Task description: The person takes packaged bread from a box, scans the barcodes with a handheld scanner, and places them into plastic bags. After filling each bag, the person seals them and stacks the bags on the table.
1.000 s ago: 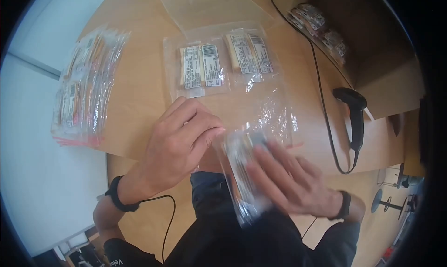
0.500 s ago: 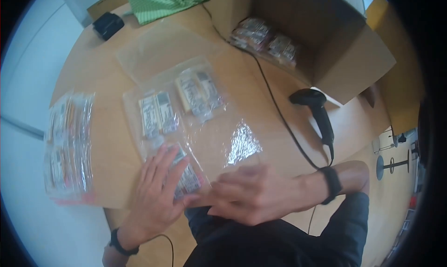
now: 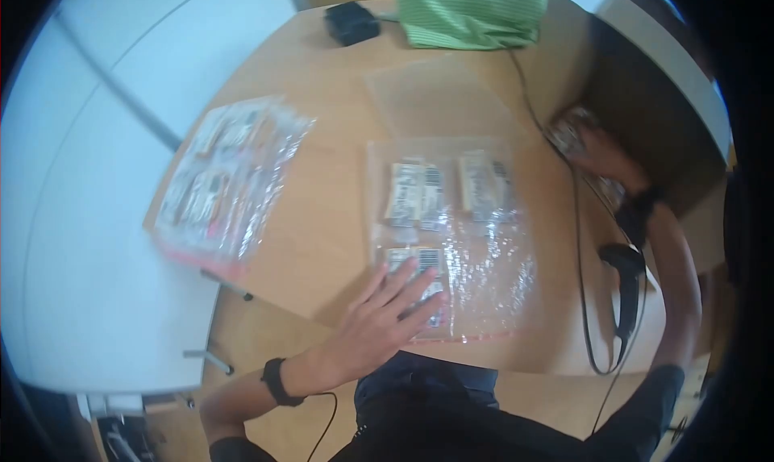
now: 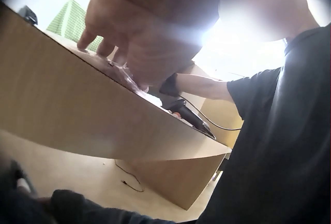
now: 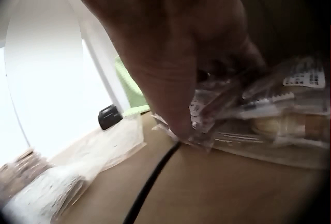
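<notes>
My left hand (image 3: 387, 313) rests with straight, spread fingers on a labelled packet (image 3: 413, 256) at the near left of a clear plastic bag (image 3: 492, 293). Two more labelled packets lie in the bag's far part, one on the left (image 3: 415, 194) and one on the right (image 3: 486, 189). Over at the right, my right hand (image 3: 601, 156) reaches inside the cardboard box (image 3: 673, 111). There it grips a clear-wrapped packet (image 5: 200, 111), thumb on the near side and fingers partly hidden behind. Other wrapped packets (image 5: 289, 120) lie beside that hand.
A stack of filled bags (image 3: 230, 184) lies at the table's left. In front of the box sits a black handheld scanner (image 3: 625, 285), its cable (image 3: 576, 244) running along the box edge. A green cloth (image 3: 472, 10) and a small black device (image 3: 352, 23) stand at the back.
The packet that was between my hands now lies on the bag's near left, under my left hand. My right hand has moved away to the right, into the box. The head view has shifted.
</notes>
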`<state>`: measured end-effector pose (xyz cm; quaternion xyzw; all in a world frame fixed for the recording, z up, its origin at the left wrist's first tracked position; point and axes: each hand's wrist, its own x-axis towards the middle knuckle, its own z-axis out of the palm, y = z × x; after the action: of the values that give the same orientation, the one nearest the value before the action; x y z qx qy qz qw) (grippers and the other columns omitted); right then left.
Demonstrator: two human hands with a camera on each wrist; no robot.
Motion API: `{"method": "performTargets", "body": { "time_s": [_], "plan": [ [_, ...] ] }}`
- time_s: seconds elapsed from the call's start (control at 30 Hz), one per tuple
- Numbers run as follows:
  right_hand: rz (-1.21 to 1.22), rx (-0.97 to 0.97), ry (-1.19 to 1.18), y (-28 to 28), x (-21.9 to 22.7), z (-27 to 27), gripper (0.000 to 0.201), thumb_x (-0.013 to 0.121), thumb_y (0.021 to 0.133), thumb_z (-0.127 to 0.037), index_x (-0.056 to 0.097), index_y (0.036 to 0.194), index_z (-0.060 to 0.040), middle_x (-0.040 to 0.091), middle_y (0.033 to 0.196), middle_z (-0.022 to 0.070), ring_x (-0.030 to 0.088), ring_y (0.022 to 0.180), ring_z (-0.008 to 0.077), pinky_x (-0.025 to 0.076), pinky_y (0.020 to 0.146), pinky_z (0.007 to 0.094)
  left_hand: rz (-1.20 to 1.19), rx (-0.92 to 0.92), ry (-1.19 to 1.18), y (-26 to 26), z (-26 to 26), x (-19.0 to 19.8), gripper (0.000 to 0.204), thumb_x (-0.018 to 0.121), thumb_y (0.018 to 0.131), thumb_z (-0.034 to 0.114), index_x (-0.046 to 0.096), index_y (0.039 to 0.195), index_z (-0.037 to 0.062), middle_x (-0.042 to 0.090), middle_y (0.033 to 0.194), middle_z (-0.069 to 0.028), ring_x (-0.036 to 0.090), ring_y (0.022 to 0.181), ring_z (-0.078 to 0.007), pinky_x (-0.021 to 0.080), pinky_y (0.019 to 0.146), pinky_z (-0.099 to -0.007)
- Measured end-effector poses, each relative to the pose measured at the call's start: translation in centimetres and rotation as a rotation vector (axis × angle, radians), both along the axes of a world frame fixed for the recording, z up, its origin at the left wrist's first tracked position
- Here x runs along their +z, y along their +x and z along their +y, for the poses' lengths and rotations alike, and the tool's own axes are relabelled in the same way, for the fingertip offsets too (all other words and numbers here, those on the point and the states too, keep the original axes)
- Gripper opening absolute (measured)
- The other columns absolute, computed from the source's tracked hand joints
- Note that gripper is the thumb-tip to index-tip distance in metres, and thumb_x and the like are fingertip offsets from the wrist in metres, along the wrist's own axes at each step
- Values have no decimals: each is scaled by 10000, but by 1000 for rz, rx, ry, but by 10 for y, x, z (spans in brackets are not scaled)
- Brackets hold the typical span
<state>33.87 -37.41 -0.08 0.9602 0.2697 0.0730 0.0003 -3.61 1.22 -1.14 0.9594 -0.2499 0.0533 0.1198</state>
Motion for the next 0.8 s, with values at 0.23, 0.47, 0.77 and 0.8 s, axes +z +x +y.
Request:
{"method": "performTargets", "body": {
  "time_s": [0.23, 0.47, 0.77, 0.8],
  "plan": [
    [-186, -163, 143, -45, 36, 7, 269, 557, 1011, -225, 684, 1054, 9, 690, 1054, 296, 672, 935, 496, 542, 824, 551, 213, -13, -407, 10, -16, 24, 663, 657, 997, 412, 470, 1503, 28, 446, 1556, -236, 397, 1474, -414, 346, 1206, -550],
    [-382, 528, 213, -281, 83, 76, 278, 691, 965, -95, 701, 1233, -20, 744, 1124, 164, 730, 979, 326, 580, 864, 396, 1272, 54, -1929, 59, -62, 59, 643, 621, 1051, 409, 404, 1510, 13, 572, 1432, -187, 607, 1280, -252, 526, 1075, -422],
    [-223, -426, 382, -312, 26, -23, 769, 814, 860, -197, 442, 1507, -13, 596, 1323, 241, 613, 1190, 415, 527, 979, 446, 933, 79, -1381, 81, -54, 56, 451, 571, 1089, 210, 442, 1458, -15, 634, 1312, -103, 663, 1109, -167, 553, 969, -327],
    [-236, -473, 390, -298, 15, -32, 769, 814, 860, -197, 442, 1507, -13, 596, 1323, 241, 613, 1190, 415, 527, 979, 446, 883, 87, -1359, 86, -56, 53, 454, 571, 1089, 212, 441, 1462, -13, 634, 1311, -101, 649, 1135, -162, 540, 988, -325]
  ]
}}
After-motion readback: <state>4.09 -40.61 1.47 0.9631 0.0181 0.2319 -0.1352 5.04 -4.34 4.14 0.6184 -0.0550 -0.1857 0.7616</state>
